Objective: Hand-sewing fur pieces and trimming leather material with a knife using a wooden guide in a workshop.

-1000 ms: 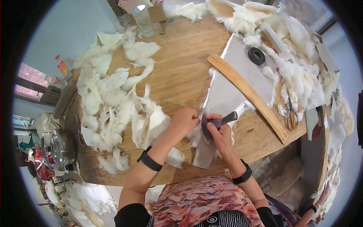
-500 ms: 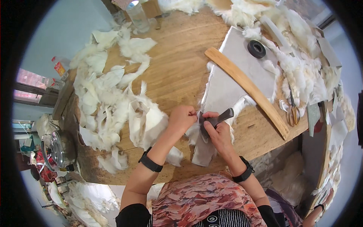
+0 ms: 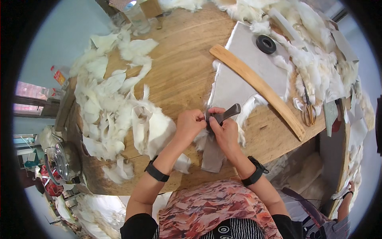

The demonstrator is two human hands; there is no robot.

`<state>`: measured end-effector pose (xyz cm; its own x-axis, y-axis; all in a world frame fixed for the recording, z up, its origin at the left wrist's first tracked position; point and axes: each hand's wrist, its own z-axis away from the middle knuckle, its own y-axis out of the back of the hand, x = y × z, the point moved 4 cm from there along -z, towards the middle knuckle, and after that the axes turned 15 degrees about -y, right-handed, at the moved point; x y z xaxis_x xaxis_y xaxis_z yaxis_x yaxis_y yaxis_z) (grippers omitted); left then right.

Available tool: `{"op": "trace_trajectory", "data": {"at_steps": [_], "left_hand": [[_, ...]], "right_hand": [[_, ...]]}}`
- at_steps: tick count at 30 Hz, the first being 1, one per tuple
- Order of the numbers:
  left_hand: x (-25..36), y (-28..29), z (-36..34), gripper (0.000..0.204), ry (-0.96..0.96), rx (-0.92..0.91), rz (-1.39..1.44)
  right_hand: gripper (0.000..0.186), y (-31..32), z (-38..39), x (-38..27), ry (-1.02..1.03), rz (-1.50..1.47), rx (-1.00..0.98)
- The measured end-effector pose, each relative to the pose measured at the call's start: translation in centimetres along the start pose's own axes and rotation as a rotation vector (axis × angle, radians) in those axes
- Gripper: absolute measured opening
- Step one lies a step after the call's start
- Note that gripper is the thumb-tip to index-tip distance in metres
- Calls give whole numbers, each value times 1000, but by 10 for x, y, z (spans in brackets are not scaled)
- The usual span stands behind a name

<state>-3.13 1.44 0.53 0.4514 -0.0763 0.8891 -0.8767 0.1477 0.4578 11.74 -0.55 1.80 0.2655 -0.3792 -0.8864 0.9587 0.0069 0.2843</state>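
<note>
A fur pelt [image 3: 234,85] lies skin side up on the wooden table [image 3: 177,75], white fur showing along its edges. My right hand [image 3: 226,133] is closed round a dark, curved-handled knife [image 3: 231,112], held low over the pelt's near part. The knife's blade is mostly hidden by my fingers. Just left of it, my left hand [image 3: 190,125] pinches at the pelt's left edge, its fingertips almost touching my right hand. A narrow grey strip of skin [image 3: 213,157] reaches toward me below my hands. Across the pelt rests a long curved wooden stick [image 3: 254,85].
White fur scraps [image 3: 107,99] cover the table's left side. A black tape roll [image 3: 266,44] sits on the pelt; scissors [image 3: 308,111] lie near the right edge. More fur [image 3: 318,67] is heaped at far right. Another person's arm [image 3: 344,205] shows at lower right.
My right hand and the knife have moved slightly up and left, closer to my left hand. The view has shifted a little. At lower right, the other person's arm has risen toward the hanging fur.
</note>
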Motion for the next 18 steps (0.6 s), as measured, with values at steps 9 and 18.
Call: {"op": "trace_trajectory", "data": {"at_steps": [9, 18], "left_hand": [[6, 6, 12, 5, -44, 76, 155], [25, 11, 32, 5, -13, 218, 365]], "right_hand": [[22, 4, 8, 3, -83, -78, -35], [24, 3, 44, 16, -100, -85, -179]]}}
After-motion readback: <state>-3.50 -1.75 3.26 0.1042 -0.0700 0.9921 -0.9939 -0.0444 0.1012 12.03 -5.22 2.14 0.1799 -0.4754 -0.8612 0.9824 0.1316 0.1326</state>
